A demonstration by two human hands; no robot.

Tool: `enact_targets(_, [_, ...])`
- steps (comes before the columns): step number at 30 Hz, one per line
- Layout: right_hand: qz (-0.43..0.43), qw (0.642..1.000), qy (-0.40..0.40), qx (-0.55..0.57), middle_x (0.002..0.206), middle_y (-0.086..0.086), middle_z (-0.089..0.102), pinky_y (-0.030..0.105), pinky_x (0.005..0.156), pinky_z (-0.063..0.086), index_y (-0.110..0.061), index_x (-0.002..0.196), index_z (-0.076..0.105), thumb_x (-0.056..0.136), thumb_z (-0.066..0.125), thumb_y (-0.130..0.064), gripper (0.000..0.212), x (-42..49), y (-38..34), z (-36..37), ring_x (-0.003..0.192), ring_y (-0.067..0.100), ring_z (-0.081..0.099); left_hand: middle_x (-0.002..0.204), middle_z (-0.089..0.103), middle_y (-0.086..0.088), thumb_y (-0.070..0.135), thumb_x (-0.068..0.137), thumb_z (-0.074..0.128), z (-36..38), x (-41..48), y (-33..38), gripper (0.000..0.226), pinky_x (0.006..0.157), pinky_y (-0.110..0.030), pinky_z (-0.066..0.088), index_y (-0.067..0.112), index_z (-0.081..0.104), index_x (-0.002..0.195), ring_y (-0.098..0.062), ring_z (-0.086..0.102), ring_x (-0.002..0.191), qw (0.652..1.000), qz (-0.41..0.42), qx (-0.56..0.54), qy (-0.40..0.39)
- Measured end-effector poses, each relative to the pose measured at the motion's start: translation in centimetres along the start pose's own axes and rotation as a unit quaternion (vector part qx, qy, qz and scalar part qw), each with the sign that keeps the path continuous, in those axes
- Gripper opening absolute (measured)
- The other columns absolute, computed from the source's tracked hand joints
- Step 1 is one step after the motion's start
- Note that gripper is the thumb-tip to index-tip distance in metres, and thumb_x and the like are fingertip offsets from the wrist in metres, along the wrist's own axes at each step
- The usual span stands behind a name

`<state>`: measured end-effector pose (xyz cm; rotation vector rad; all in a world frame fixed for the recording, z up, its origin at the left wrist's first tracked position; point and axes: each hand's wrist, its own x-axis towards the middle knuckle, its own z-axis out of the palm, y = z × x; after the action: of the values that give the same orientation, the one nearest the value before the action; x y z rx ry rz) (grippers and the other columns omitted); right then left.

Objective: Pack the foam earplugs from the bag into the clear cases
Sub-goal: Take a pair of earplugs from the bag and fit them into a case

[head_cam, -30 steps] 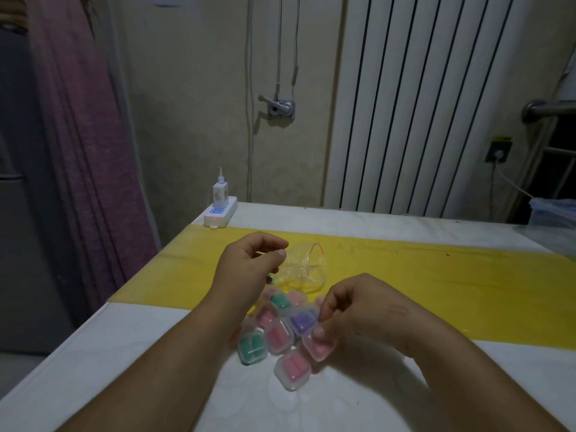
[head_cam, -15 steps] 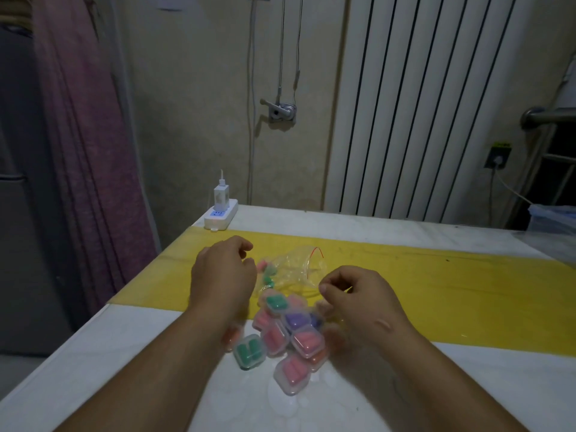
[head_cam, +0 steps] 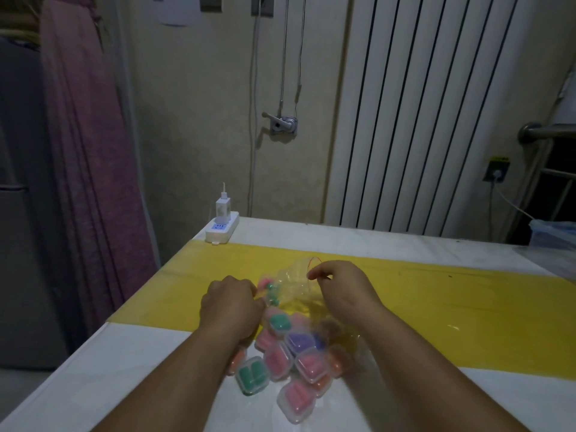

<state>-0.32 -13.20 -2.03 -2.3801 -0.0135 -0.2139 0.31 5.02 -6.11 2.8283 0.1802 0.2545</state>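
While the clear bag [head_cam: 291, 283] lies crumpled on the yellow strip [head_cam: 452, 310] of the desk [head_cam: 103, 366], just below the middle of the frame, I work at it from both sides. My right grip [head_cam: 343, 291] is curled at the bag's upper rim, thumb and forefinger closed on the film right beside the red seal line [head_cam: 314, 260]. My left grip [head_cam: 232, 307] is bunched against the bag's left edge. Its fingertips are hidden behind the knuckles, so I cannot tell whether they clamp film, a plug or nothing.

The foam earplugs [head_cam: 270, 289], pink and green, show through the film between the two grips, just beside the left one and a little apart from the right. The clear cases [head_cam: 290, 360] sit heaped on the white surface at lower centre, below the bag in the frame and between my forearms. Those I can read hold coloured plugs, so in my judgement the task looks well along.

The step in hand, as I read it, is getting the remaining plugs out of the bag. To do it well I would hold the mouth up and wide with the right grip and draw a matched pair out with the left rather than squeezing the foam flat. I would also avoid dragging the bag across the heap.

A white power strip [head_cam: 222, 233] rests at the desk's edge, left of centre in the frame.
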Motion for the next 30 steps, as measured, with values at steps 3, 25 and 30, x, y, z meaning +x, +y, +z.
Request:
enact_targets(3, [-0.005, 1.000, -0.012, 0.012, 0.102, -0.002, 0.069, 0.022, 0.061, 0.041, -0.028, 0.089, 0.071, 0.093, 0.048, -0.009, 0.030, 0.5, -0.1, 1.2, 0.082, 0.017, 0.061, 0.110, 0.062, 0.002, 0.036, 0.090, 0.054, -0.2, -0.2, 0.2, 0.017, 0.086, -0.035, 0.048, 0.031, 0.067, 0.099, -0.023, 0.053, 0.105, 0.998, 0.003, -0.058, 0.034])
enact_targets(25, [-0.143, 0.983, 0.059, 0.095, 0.096, -0.011, 0.070, 0.020, 0.080, 0.048, -0.028, 0.093, 0.075, 0.086, 0.063, -0.006, 0.026, -0.9, -0.7, 1.9, 0.091, 0.007, 0.063, 0.103, 0.051, -0.020, -0.033, 0.073, 0.038, -2.9, -1.3, 1.7, 0.051, 0.067, -0.043, 0.061, 0.011, 0.048, 0.096, -0.037, 0.060, 0.086, 0.712, -0.047, -0.698, -0.066])
enact_targets(30, [-0.125, 0.983, 0.035, 0.132, 0.083, -0.012, 0.062, 0.027, 0.062, 0.047, -0.036, 0.079, 0.066, 0.090, 0.060, -0.015, 0.024, -0.3, 0.0, 2.4, 0.068, 0.009, 0.057, 0.105, 0.053, -0.022, -0.033, 0.073, 0.031, -2.9, -1.5, 1.9, 0.054, 0.086, -0.061, 0.050, 0.012, 0.046, 0.100, -0.033, 0.061, 0.078, 0.691, -0.033, -0.715, -0.101])
